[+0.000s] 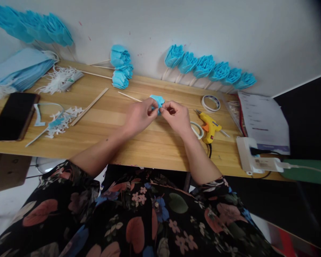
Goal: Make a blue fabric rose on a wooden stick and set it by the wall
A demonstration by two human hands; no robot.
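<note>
A small blue fabric flower (157, 100) on a thin wooden stick (130, 96) is held over the middle of the table. My left hand (140, 115) pinches the flower from the left, the stick jutting out behind it to the left. On the other side, the fingertips of my right hand (176, 115) are pressed together at the flower's right edge. Both hands partly hide the flower. Close to my right wrist lie a roll of tape (197, 130) and a yellow hot glue gun (210, 127).
Finished blue flowers (204, 66) lean on the wall, with more at the left (120, 67). Face masks (24, 69), a phone (14, 116) and loose sticks (89, 107) lie left. Another tape roll (211, 103), papers (263, 119) and a power strip (244, 155) are right.
</note>
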